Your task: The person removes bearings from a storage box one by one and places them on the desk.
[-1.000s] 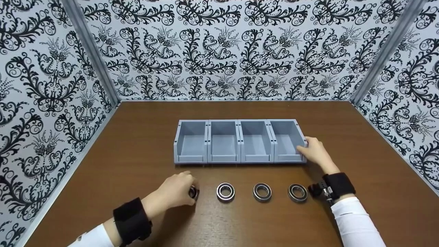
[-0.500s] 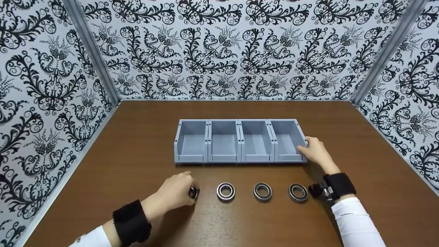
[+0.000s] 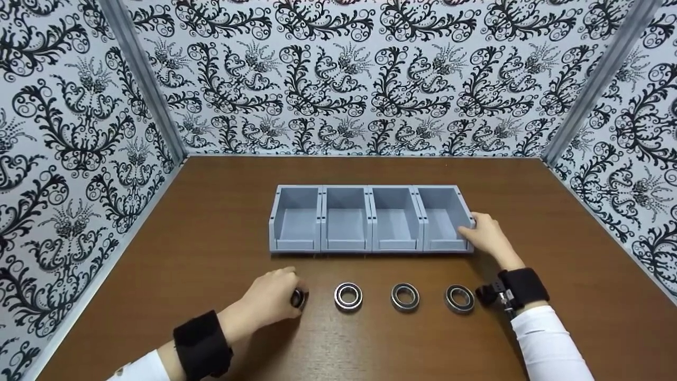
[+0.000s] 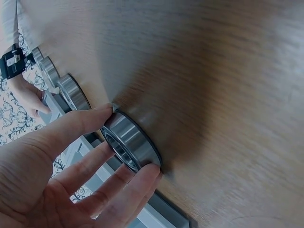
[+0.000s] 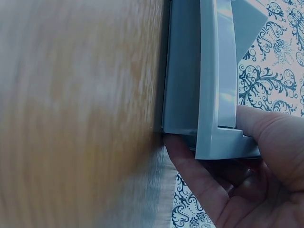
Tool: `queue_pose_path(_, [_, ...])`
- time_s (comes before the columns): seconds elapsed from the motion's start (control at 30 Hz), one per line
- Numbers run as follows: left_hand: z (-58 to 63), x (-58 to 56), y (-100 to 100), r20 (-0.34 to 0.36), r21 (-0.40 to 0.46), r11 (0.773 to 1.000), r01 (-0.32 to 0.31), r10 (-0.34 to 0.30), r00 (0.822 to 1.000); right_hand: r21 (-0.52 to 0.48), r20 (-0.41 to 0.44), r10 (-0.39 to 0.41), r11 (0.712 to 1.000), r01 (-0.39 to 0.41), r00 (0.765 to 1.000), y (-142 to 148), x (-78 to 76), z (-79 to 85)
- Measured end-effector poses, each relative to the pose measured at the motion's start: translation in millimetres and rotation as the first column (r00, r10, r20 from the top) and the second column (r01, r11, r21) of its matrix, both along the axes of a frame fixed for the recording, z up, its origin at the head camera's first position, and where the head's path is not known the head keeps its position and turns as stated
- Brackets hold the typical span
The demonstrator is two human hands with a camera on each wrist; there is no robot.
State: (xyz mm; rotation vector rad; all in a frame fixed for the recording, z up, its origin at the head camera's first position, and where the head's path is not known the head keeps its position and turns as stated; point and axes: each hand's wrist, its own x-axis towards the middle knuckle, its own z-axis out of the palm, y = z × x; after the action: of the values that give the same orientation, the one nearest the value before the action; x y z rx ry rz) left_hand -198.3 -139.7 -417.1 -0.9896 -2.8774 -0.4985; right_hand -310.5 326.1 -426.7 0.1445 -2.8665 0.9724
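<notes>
My left hand (image 3: 272, 296) pinches a steel ball bearing (image 4: 133, 140) between thumb and fingertips, low at the table. In the head view that bearing is mostly hidden behind the hand. To its right lie three more bearings in a row: one near the middle (image 3: 348, 296), another beside it (image 3: 405, 297), and a third (image 3: 459, 298) nearest the right forearm. My right hand (image 3: 489, 236) grips the right wall of the rightmost grey bin (image 5: 213, 85), thumb on the inside and fingers outside.
Several grey bins (image 3: 346, 245) stand joined side by side behind the bearings, with nothing visible inside. The brown table (image 3: 211, 211) is bounded by patterned walls (image 3: 338, 79) at the back and sides. Black bands circle both wrists.
</notes>
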Motion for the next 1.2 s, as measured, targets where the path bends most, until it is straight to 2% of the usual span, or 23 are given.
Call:
queue_pose_path(0.33, [0.4, -0.1, 0, 0.022, 0.003, 1.000, -0.010, 0.010, 1.000, 0.011, 0.012, -0.002, 1.000, 0.002, 1.000, 0, -0.6, 1.1])
queue_pose_path(0.83, [8.4, -3.2, 2, 0.051, -0.004, 0.999, -0.044, 0.044, 0.998, 0.021, 0.030, -0.015, 1.000, 0.014, 0.999, 2, -1.2, 7.1])
queue_pose_path(1.2, [22.7, -5.9, 4, 0.048, 0.009, 0.999, -0.035, 0.034, 0.998, 0.045, 0.005, -0.014, 0.999, 0.014, 1.000, 1, -4.8, 16.1])
